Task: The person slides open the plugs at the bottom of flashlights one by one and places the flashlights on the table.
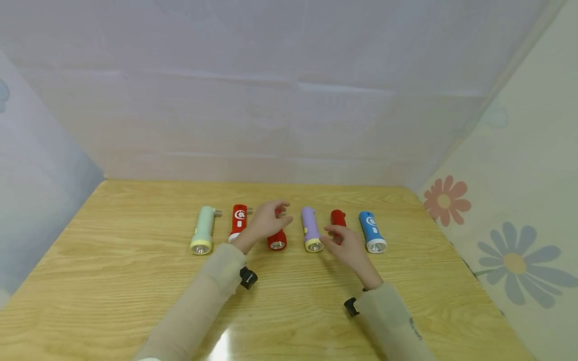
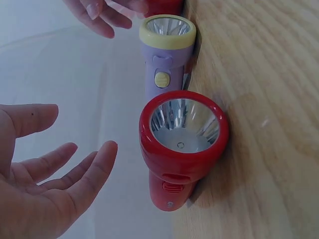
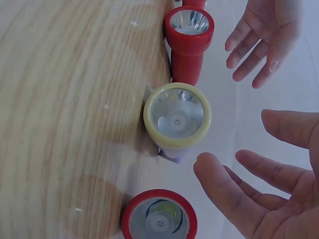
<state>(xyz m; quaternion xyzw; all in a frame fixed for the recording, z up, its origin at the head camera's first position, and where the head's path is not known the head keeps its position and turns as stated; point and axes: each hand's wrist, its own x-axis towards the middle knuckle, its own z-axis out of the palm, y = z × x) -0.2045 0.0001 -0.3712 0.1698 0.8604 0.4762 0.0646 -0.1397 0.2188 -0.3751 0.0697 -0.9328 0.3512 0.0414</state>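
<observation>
Several flashlights lie in a row on the wooden table, lens ends toward me. My left hand (image 1: 267, 220) hovers over the red flashlight (image 1: 277, 241) left of centre, fingers relaxed and holding nothing; the left wrist view shows a gap between hand and red flashlight (image 2: 184, 149). My right hand (image 1: 345, 245) is held above the table between the purple flashlight (image 1: 309, 225) with a yellow rim and another red flashlight (image 1: 337, 217), which it partly covers. In the right wrist view, its loosely bent fingers are apart from the yellow-rimmed flashlight (image 3: 177, 117).
At the left of the row lie a mint-green flashlight (image 1: 204, 228) and a red flashlight with a white rim (image 1: 239, 220), both with metal plug prongs out. A blue flashlight (image 1: 372, 231) ends the row on the right. Pale covered walls stand behind the table (image 1: 113, 281) and at its sides.
</observation>
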